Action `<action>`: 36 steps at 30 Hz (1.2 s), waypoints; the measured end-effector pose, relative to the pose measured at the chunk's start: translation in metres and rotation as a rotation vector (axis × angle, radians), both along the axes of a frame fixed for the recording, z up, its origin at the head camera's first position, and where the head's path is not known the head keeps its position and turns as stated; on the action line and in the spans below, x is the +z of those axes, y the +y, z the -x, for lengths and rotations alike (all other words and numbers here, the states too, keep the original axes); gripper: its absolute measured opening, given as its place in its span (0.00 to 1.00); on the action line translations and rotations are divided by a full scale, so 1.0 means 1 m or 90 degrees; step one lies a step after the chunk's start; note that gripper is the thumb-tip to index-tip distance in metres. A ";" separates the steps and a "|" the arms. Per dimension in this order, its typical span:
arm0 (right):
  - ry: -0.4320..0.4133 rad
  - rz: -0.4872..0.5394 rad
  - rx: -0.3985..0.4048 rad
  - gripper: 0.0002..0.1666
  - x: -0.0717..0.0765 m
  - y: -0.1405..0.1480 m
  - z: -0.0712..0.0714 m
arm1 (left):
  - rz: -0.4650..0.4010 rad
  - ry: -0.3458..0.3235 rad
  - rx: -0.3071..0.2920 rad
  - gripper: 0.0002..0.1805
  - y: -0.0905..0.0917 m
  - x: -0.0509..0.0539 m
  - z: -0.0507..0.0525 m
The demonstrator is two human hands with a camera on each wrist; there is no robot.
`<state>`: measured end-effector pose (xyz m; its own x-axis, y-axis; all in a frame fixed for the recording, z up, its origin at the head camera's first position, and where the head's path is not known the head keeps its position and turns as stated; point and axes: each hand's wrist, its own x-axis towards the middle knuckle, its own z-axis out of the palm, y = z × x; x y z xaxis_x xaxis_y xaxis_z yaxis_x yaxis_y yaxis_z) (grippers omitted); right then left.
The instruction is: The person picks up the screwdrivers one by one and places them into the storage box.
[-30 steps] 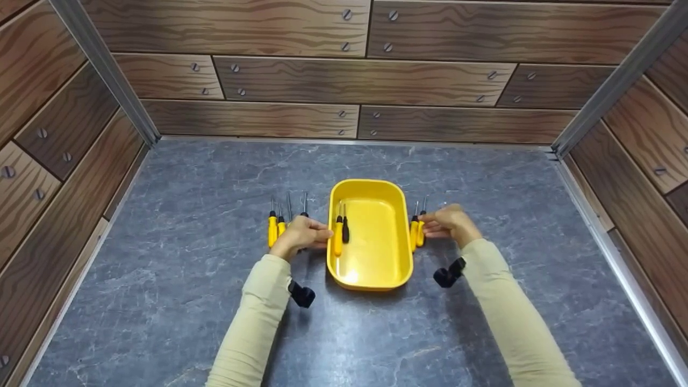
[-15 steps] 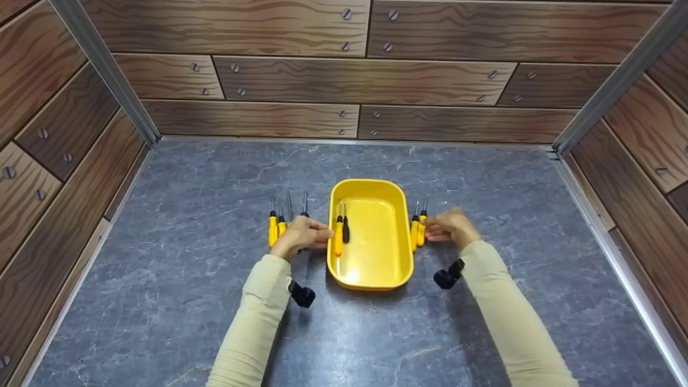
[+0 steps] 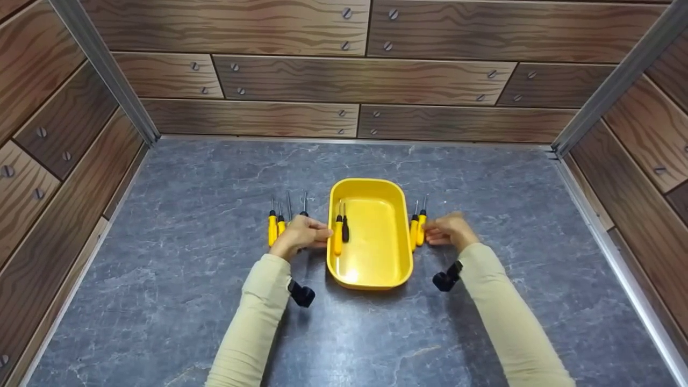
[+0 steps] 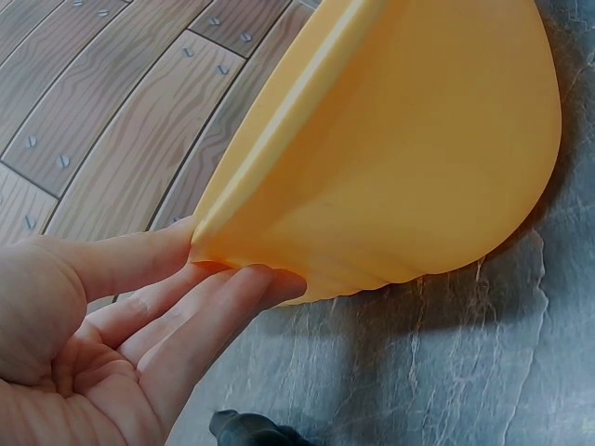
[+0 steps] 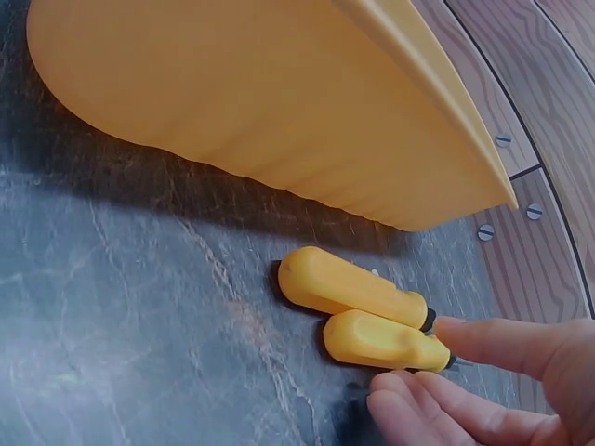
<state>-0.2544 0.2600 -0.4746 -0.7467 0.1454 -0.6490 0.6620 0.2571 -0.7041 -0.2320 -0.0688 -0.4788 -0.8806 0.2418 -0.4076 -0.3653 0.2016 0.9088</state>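
Observation:
A yellow plastic bin (image 3: 371, 279) stands in the middle of the head view. Inside it, along the left wall, lie a yellow screwdriver (image 3: 338, 239) and a smaller black screwdriver (image 3: 345, 231). My left hand (image 3: 302, 233) holds the bin's left rim, thumb at the lip and fingers against the outer wall in the left wrist view. To the bin's right, two yellow-handled screwdrivers (image 5: 353, 283) lie side by side on the surface. Beside the outer screwdriver (image 5: 386, 342) is my right hand (image 3: 451, 228), thumb and fingers apart, gripping nothing.
Several more screwdrivers (image 3: 272, 230) lie left of the bin, partly hidden by the left hand. The grey marbled surface (image 3: 355, 333) is bounded by wood-patterned walls (image 3: 301, 80) with metal edge strips. A black wrist camera (image 3: 447, 275) hangs from each sleeve.
My right hand has let go of the outer right screwdriver and drawn slightly right and nearer. My left hand and the bin have kept their places.

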 end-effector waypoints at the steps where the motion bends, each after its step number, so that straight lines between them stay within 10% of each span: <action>1: -0.001 -0.004 0.000 0.06 0.000 -0.001 0.000 | 0.001 0.001 0.000 0.19 0.000 0.000 0.000; 36: -0.001 -0.022 -0.035 0.09 -0.023 -0.001 0.010 | 0.000 0.015 -0.006 0.19 0.000 0.000 -0.001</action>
<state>-0.2641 0.2594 -0.4980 -0.7360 0.2093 -0.6438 0.6769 0.2445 -0.6943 -0.2306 -0.0684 -0.4786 -0.8871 0.2507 -0.3875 -0.3425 0.2051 0.9169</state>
